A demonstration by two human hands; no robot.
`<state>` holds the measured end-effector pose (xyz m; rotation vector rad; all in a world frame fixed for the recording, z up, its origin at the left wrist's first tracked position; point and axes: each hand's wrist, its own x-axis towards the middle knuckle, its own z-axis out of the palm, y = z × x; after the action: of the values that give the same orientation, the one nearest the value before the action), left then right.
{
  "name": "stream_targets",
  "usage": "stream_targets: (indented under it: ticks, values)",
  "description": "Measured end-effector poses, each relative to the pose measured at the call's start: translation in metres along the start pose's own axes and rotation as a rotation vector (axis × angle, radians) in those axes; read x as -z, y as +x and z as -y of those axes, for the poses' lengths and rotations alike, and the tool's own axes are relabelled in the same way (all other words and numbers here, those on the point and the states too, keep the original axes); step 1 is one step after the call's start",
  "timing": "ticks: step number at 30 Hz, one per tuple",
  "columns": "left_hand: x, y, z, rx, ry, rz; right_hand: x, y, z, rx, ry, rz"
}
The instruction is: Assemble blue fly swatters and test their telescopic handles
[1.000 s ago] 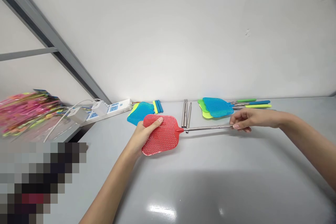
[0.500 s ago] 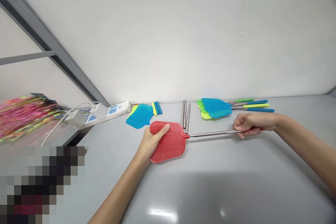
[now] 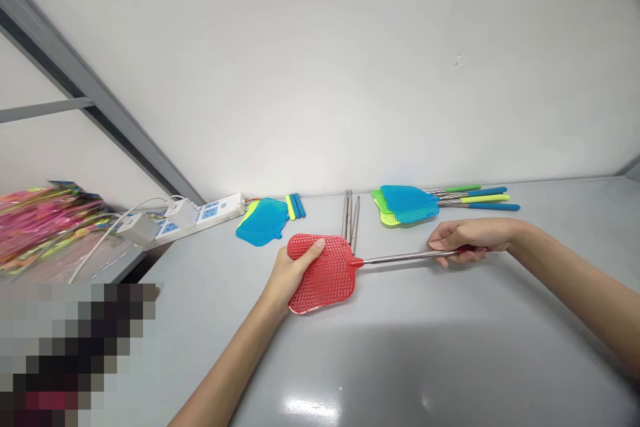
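My left hand (image 3: 294,273) grips the head of a red plastic fly swatter (image 3: 330,273), thumb on top of the mesh at its left edge. The swatter's thin steel telescopic shaft (image 3: 405,257) runs right from the head to my right hand (image 3: 461,243). That hand is closed around the handle end, and only a little of the red grip (image 3: 474,250) shows past my fingers. The swatter is held low over the grey table, and I cannot tell whether it touches the surface.
Along the back of the table lie a blue swatter head (image 3: 263,222), blue and yellow handles (image 3: 295,205), bare steel rods (image 3: 349,217), and stacked blue and green swatters (image 3: 407,204). A white power strip (image 3: 210,217) and a pink package (image 3: 45,227) sit at left. A pixelated patch (image 3: 75,353) covers the lower left.
My right hand has closed around the red grip at the shaft's end. The red swatter has shifted slightly right, and the whole view has tilted a little.
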<state>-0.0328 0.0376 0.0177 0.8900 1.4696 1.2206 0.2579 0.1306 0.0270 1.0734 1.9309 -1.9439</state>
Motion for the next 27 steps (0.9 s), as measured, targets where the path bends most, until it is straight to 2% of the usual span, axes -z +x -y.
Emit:
stream_targets:
  ticks: [6, 10, 18, 27]
  values:
    - [0.001, -0.004, -0.006, 0.038, -0.004, 0.068, -0.004, -0.005, 0.010, 0.073, -0.114, -0.053]
    - [0.009, -0.001, -0.010, 0.064, 0.002, 0.115, -0.001, -0.012, 0.011, 0.052, -0.195, -0.147]
    - [0.022, 0.005, -0.013, 0.062, -0.013, 0.074, 0.012, -0.028, 0.011, 0.033, -0.283, -0.367]
    - [0.012, -0.001, -0.011, 0.074, 0.027, 0.018, 0.013, -0.030, 0.010, 0.080, -0.232, -0.317]
